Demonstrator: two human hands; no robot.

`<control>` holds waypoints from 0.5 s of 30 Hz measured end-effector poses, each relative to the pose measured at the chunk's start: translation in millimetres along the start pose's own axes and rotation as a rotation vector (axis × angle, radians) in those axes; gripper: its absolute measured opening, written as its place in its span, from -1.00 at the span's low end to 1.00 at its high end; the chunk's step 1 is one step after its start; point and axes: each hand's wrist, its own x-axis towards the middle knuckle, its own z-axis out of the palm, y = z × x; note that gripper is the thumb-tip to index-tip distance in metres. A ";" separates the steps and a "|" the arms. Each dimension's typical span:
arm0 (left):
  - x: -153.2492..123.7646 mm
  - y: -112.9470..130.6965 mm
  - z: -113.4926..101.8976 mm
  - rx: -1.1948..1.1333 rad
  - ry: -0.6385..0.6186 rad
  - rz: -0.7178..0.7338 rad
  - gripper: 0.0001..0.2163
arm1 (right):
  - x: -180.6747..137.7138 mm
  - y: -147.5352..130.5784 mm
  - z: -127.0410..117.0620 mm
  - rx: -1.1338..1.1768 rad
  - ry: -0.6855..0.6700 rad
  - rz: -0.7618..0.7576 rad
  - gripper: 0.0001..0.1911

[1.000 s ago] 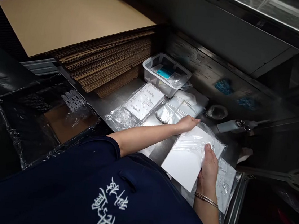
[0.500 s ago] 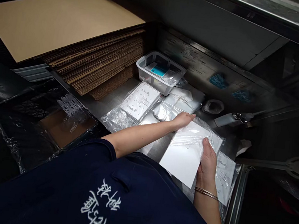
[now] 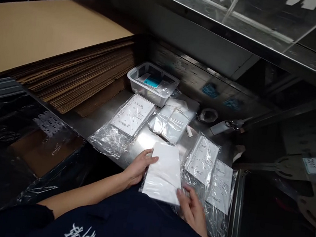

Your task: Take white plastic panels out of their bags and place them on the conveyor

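Cardboard sheets [image 3: 74, 73] stand stacked at the upper left of the frame, above a brown piece [image 3: 42, 154] amid dark plastic at the lower left. Next along, on the metal table [image 3: 144, 142], lies a bagged card with printed marks [image 3: 133, 114], just in front of a clear tub [image 3: 136, 78].

At lower centre the left hand [image 3: 139, 167] grasps the left edge of a white packet [image 3: 164, 169], its thumb laid over the top face. The packet sits between the hands, to the right of the left fingers, and its long axis runs roughly up and down the frame. Beyond its far end rests a bundle of clear sleeves [image 3: 167, 121].

The right hand [image 3: 193, 209] is at the packet's lower right corner — thumb tip against the edge, forefinger standing off it; whether hidden fingers grip underneath, I cannot tell. Both hands are at the packet, so neither is clearly nearer. Farther right lie two more bagged cards [image 3: 203, 158] — side by side, just beyond the right fingers.
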 end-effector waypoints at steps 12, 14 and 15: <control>0.7 15.8 -10.1 -0.119 -0.194 -0.089 -0.59 | 33.0 -94.1 1.7 -0.069 -0.705 -0.406 -0.70; 12.1 21.4 -14.4 -0.067 -0.160 0.033 -0.48 | 62.7 -68.1 -11.8 -0.070 -0.248 -0.251 -0.56; 20.9 25.7 -14.6 -0.009 -0.156 0.104 -0.42 | 82.6 -54.5 -17.1 -0.127 -0.053 -0.205 -0.51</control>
